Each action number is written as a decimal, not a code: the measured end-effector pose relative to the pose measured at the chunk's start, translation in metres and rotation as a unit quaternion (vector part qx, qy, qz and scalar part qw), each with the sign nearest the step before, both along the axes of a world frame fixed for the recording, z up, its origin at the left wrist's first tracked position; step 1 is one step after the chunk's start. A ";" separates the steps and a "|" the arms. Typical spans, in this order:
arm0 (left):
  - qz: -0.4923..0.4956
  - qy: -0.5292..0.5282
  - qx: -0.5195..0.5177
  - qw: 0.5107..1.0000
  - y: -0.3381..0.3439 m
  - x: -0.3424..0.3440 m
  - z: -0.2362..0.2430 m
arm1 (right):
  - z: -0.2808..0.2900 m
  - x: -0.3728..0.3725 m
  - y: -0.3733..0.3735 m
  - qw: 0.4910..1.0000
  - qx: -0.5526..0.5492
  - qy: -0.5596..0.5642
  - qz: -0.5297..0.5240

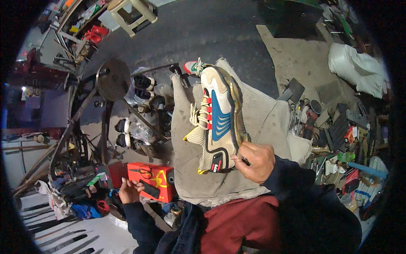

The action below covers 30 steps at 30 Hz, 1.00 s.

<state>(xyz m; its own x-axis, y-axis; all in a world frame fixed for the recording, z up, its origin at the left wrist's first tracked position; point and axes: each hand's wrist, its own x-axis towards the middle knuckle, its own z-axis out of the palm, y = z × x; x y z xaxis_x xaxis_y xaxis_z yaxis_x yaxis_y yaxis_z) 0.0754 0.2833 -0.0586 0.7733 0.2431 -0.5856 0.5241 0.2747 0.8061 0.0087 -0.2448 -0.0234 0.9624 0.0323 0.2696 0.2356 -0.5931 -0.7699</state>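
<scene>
A beige sneaker [220, 122] with a blue side panel, red lace loops and pale laces lies on its side on a grey cloth [270, 122] over my lap, toe pointing away. At its heel my right hand [256, 163] is closed in a pinch on a thin, dark needle-like tool [246, 161]; its exact kind is hard to make out. My left hand [130, 190] is off to the left beside a red box [163, 195], fingers apart and slightly bent, holding nothing visible. Scissors [146, 171] and a flat black piece [149, 189] lie on the box, the black piece close to my left fingertips.
A metal stand with a round wheel [113, 79] rises at the left. Several shoes [123, 132] and plastic bags lie beside it. Tools and scraps [334, 127] crowd the right side, below a white sack [357, 70]. A stool [133, 16] stands at the far left.
</scene>
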 end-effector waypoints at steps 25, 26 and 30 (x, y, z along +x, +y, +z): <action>-0.308 -0.052 -0.087 0.946 -0.295 -0.011 0.083 | -0.023 -0.029 -0.124 0.949 0.091 0.123 -0.276; -0.318 -0.010 -0.091 0.943 -0.295 -0.010 0.084 | -0.021 -0.029 -0.122 0.953 0.054 0.089 -0.285; -0.359 -0.013 -0.204 0.911 -0.304 -0.009 0.083 | 0.003 -0.030 -0.108 0.981 0.006 0.022 -0.191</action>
<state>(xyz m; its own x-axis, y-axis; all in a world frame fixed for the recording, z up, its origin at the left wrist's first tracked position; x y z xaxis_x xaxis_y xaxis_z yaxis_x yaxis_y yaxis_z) 0.0662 -0.0208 0.0245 0.6625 -0.5639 -0.4931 0.6688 0.1489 0.7283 -0.0217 -0.3523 -0.0205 0.9144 -0.3362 0.2255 -0.0362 -0.6227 -0.7816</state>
